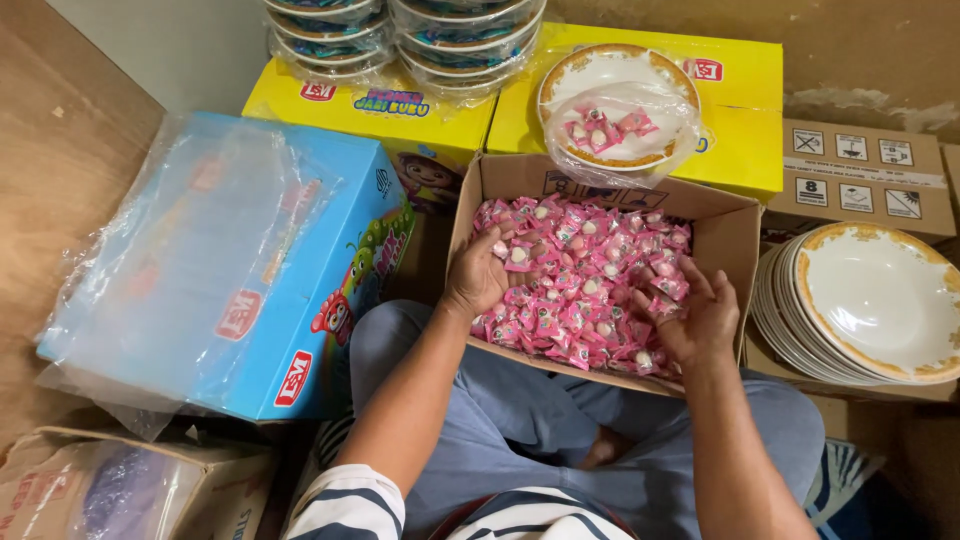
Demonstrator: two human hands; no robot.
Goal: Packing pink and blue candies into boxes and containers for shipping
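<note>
Both hands are down in an open cardboard box [728, 235] that sits in front of the seated person's crossed legs, filled nearly to the rim with small pink-wrapped candies [585, 285]. The left hand [478, 275] lies at the box's left edge, fingers curled loosely into the heap with a few candies under the fingertips; whether it has closed on any I cannot tell. The right hand [697, 318] rests at the near right corner, palm up and half open, cupping a small cluster of candies against its fingers.

The candies look light and hard inside, with thin, crinkly wrappers that are probably slick (they would slide off one another easily), so a scooping handful seems a safer hold than a pinch. Each piece is short, with twisted ends marking its long axis, but they lie jumbled, pointing every way.

Beyond the box, a gold-rimmed plate [618, 105] in a clear plastic bag already holds a few candies, resting on yellow cartons [740, 110]. A stack of matching plates [870, 300] stands to the right, and a blue carton [240, 270] in plastic film to the left.
</note>
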